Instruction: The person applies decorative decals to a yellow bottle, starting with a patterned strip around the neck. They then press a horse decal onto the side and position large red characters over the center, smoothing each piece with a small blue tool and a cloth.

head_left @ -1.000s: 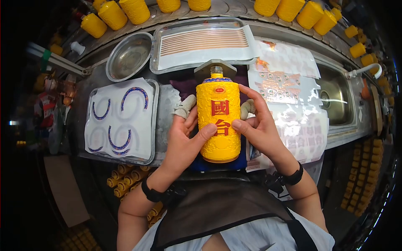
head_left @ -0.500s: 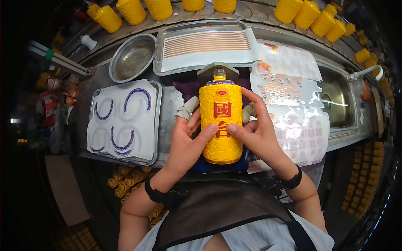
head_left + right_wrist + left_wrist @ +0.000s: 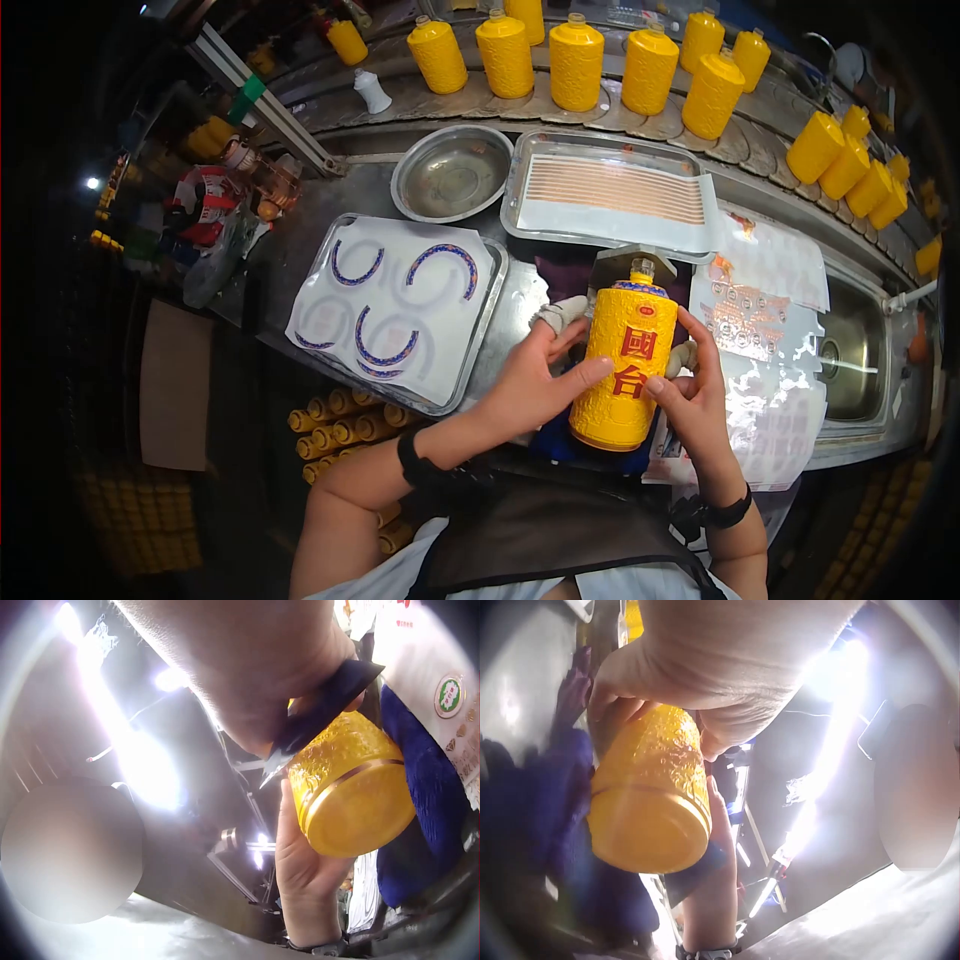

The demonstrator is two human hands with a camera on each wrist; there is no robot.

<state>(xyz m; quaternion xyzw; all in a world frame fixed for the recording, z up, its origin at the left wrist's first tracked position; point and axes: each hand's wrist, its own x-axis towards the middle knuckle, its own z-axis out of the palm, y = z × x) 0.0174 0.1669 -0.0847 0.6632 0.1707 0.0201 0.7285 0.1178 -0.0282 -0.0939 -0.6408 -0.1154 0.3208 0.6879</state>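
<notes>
A yellow embossed bottle (image 3: pixel 612 400) with large red characters, a blue patterned band at its shoulder and a clear glass neck leans back with its neck away from me. Its round base (image 3: pixel 649 834) faces the left wrist camera. My left hand (image 3: pixel 540 375) holds the bottle's left side, thumb across the front. On the opposite side my right hand (image 3: pixel 703 400) grips it, thumb near the lower character. Whitish wraps cover a finger on each hand. Under the bottle lies a dark blue cloth (image 3: pixel 427 787); a metal rest (image 3: pixel 612 266) stands behind its neck.
To the left, a tray (image 3: pixel 480 345) bears a sheet of blue curved decals. Behind are a metal bowl (image 3: pixel 450 185) and a tray (image 3: pixel 512 200) with a striped sheet. Printed sheets (image 3: pixel 770 400) and a sink (image 3: pixel 850 350) lie right. Yellow bottles line the conveyor (image 3: pixel 390 115) beyond.
The head view has swung left, so the bench and bottle appear farther right and lower. Both hands keep their hold on the bottle with nearly the same grip.
</notes>
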